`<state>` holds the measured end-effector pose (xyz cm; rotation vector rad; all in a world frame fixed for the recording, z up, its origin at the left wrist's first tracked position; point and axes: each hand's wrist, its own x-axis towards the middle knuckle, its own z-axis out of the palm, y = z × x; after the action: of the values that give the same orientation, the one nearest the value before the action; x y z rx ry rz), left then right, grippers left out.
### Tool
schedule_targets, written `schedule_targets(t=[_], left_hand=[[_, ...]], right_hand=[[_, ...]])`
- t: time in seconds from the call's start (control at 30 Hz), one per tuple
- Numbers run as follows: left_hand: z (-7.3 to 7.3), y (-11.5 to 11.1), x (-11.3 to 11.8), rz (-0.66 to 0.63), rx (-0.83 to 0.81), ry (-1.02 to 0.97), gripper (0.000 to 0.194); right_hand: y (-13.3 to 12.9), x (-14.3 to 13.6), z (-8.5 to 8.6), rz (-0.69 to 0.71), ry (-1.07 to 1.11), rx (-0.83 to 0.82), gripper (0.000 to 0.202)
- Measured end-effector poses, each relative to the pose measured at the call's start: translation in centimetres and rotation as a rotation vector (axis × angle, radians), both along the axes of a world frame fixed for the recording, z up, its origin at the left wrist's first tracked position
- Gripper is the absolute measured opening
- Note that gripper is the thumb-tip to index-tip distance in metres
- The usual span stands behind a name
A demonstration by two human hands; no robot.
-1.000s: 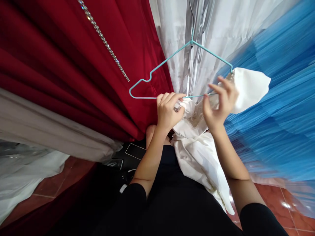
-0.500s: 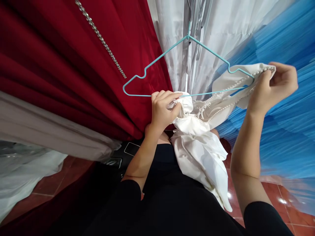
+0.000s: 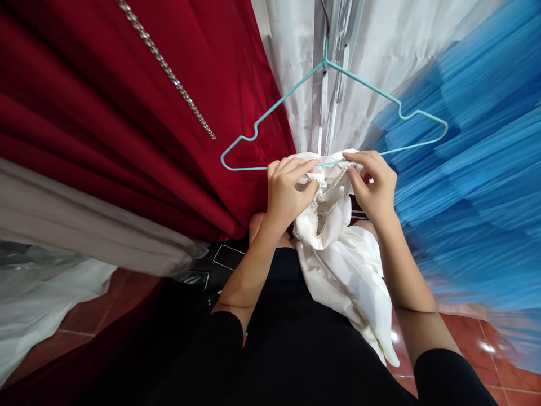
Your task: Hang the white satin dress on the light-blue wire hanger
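Observation:
A white satin garment (image 3: 342, 265) with a pearl-beaded edge hangs bunched below a teal wire hanger (image 3: 270, 115). My left hand (image 3: 289, 192) grips a gathered part of the garment just under the hanger's bottom wire. My right hand (image 3: 374, 186) pinches the beaded edge next to it, close to the middle of the hanger. The hanger's right arm is bare. The rest of the white fabric drops down over my black-clothed lap.
A dark red dress (image 3: 105, 113) with a rhinestone strap (image 3: 169, 70) hangs at the left. A blue pleated tulle dress (image 3: 477, 186) fills the right. White fabric (image 3: 296, 62) hangs behind the hanger. Grey and white cloth (image 3: 63, 225) lies lower left above a red tiled floor (image 3: 84, 321).
My right hand came back from the hanger's right end to the middle, bringing the beaded edge with it. The hanger's right arm is now bare. My left hand stayed in place.

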<state>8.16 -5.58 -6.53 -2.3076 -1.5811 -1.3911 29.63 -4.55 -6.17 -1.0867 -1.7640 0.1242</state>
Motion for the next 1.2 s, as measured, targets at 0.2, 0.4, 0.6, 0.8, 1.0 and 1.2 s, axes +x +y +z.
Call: schedule_targets(t=[0.2, 0.4, 0.6, 0.8, 1.0, 1.2], left_hand=[[-1.5, -1.0, -1.0, -0.181, 0.22, -0.337, 0.034], [-6.7, -1.1, -7.0, 0.048, 0.015, -0.961, 0.016], [-3.2, 2.6, -15.7, 0.251, 0.23, -0.921, 0.03], [5.8, 4.9, -12.8, 0.047, 0.498, -0.512, 0.026], [7.1, 1.1, -4.1, -0.18, 0.455, -0.38, 0.029], [2.1, -0.1, 0.5, -0.309, 0.137, -0.165, 0.026]], right_hand=[[0.5, -1.4, -1.5, -0.024, 0.141, 0.118, 0.021], [1.3, -1.7, -0.9, 0.02, 0.201, 0.174, 0.014], [0.7, -1.6, -0.7, 0.03, 0.164, 0.167, 0.013], [0.6, -2.0, -1.0, 0.059, 0.221, 0.134, 0.012], [0.6, -2.1, -1.0, 0.057, 0.261, 0.131, 0.012], [0.5, -1.9, -1.0, 0.022, 0.218, 0.136, 0.011]])
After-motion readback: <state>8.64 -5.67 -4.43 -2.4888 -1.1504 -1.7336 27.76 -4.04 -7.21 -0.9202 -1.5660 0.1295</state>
